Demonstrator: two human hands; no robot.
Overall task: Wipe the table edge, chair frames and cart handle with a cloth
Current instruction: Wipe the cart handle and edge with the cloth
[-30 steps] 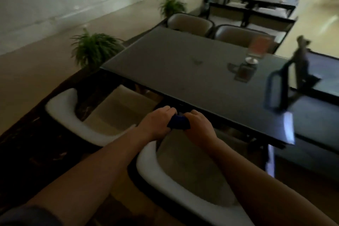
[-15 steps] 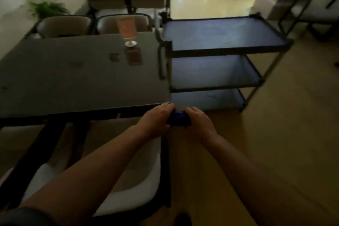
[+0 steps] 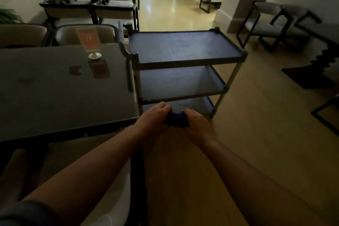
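A dim dining hall with a pale wooden floor stretches away, and in the foreground a dark glossy rectangular desk fills the left side, its near right corner just beside the person's hands. A small orange sign on a white stand sits toward the desk's far right edge. Pushed up against that right edge stands a three-shelf blue service cart with a dark frame, and its dark curved handle rises at the cart's far left corner, running along the desk's right edge. The left hand and the right hand are both closed around a bunched dark blue cloth held between them in mid-air, in front of the cart's lowest shelf and off the desk's corner. From the cloth, the handle lies up and ahead, somewhat to the left, so the left hand looks the nearer one for a reach. A pale-seated chair with a black frame stands directly below the left forearm, closer than the handle.
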